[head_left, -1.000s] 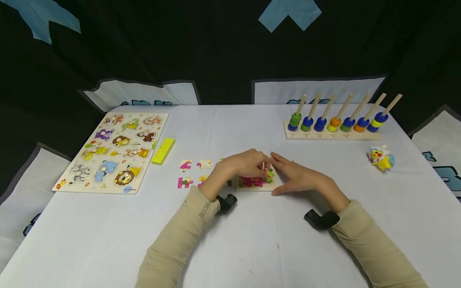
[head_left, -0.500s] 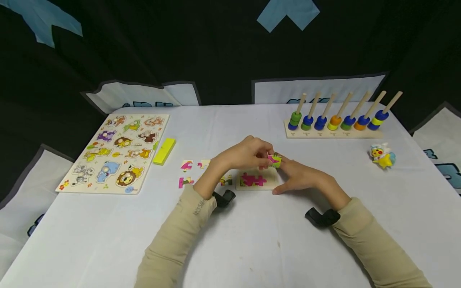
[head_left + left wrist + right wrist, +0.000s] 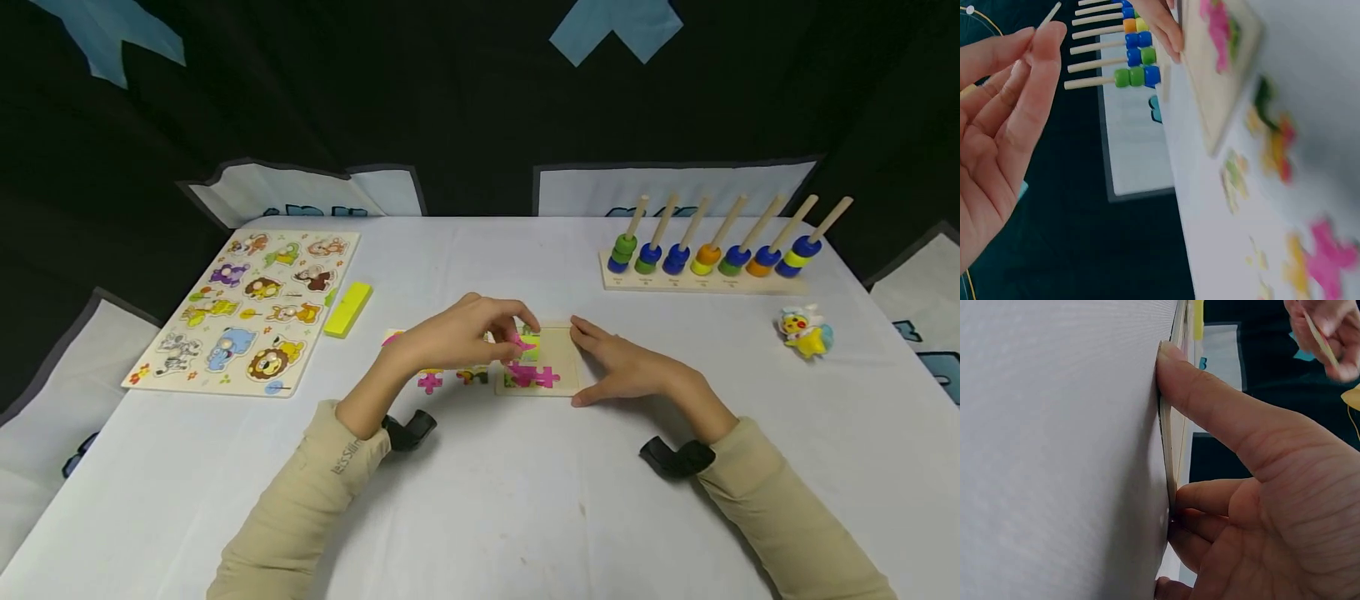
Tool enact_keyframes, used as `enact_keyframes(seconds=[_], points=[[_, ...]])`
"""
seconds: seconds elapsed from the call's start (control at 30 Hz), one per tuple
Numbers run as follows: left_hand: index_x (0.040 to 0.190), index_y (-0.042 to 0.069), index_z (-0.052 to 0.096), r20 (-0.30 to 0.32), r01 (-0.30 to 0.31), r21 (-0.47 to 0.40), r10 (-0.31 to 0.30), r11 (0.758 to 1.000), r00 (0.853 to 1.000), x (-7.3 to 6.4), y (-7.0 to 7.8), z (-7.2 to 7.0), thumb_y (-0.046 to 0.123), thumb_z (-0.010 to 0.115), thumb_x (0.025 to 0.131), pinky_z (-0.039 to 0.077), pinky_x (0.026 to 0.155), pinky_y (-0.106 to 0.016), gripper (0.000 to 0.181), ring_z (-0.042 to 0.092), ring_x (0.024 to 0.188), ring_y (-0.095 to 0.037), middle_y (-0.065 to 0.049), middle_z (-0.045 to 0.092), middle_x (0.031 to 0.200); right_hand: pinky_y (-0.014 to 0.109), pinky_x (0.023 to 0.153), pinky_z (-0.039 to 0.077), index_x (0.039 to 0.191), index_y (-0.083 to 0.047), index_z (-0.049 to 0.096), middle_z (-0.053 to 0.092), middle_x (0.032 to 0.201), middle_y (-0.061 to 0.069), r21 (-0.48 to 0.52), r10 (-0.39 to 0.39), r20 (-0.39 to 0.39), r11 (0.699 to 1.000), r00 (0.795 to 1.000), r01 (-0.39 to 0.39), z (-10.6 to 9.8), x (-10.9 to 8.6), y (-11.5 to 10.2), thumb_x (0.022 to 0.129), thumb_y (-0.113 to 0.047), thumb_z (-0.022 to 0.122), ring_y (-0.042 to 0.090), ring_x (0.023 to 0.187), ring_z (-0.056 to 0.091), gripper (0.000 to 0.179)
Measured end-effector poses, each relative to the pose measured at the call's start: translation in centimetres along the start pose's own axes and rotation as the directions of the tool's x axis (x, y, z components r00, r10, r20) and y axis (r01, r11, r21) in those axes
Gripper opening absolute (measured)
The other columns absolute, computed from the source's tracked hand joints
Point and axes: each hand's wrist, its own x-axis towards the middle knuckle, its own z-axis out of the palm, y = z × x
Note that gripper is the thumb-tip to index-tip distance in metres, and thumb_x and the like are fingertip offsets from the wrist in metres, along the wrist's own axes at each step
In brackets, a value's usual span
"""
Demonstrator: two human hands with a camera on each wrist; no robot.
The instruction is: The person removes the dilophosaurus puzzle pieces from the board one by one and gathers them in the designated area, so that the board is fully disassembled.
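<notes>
My left hand pinches a pink and green jigsaw piece between thumb and fingertips, raised over the wooden puzzle board. The thin edge of that piece shows in the left wrist view. Pink pieces lie on the front part of the board. My right hand holds the board's right side, the thumb near its front corner and the fingers toward the back corner. In the right wrist view the thumb rests on the board's edge. Loose jigsaw pieces lie left of the board, partly hidden by my left hand.
An animal puzzle board lies at the left, with a yellow block beside it. A wooden peg rack with coloured beads stands at the back right. In front of it sits a small yellow figurine.
My left hand has lifted the pink and green piece off the board's right side and carried it leftward, turning it. The right hand stays at the board's right edge.
</notes>
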Motion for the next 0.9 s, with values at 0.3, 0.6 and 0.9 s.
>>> enact_keyframes(seconds=[0.3,0.6,0.9], points=[[0.104,0.013,0.064,0.07,0.069,-0.059,-0.065,0.996,0.995,-3.6,-1.5,0.9,0.01,0.065,0.088,0.05,0.06,-0.024,0.016,0.067,0.073,-0.014,0.0,0.069,0.079,0.061,0.114,0.014,0.148,0.009,0.017,0.003,0.16,0.023,-0.007,-0.007,-0.011,1.0,1.0,0.007,0.1,-0.2,0.2,0.079,-0.037,0.076,0.042,0.147,0.007,0.103],[0.092,0.009,0.067,0.13,0.133,-0.077,-0.122,0.988,0.984,-4.6,-2.6,2.7,0.009,0.064,0.09,0.043,0.057,-0.02,0.003,0.064,0.061,-0.013,0.002,0.069,0.066,0.062,0.114,0.011,0.148,0.009,0.016,0.003,0.16,0.023,-0.009,-0.006,-0.005,1.0,1.0,0.006,0.1,-0.1,0.1,0.079,-0.037,0.076,0.042,0.147,0.007,0.103],[0.085,0.01,0.07,0.129,0.129,0.082,-0.139,0.988,0.982,-4.3,-3.0,3.2,0.01,0.07,0.086,0.044,0.061,-0.019,0.001,0.053,0.062,-0.004,0.006,0.064,0.069,0.061,0.114,0.013,0.149,0.009,0.016,0.003,0.16,0.023,-0.006,-0.006,-0.002,1.0,1.0,0.006,0.0,-0.2,0.1,0.079,-0.037,0.076,0.042,0.147,0.007,0.102]])
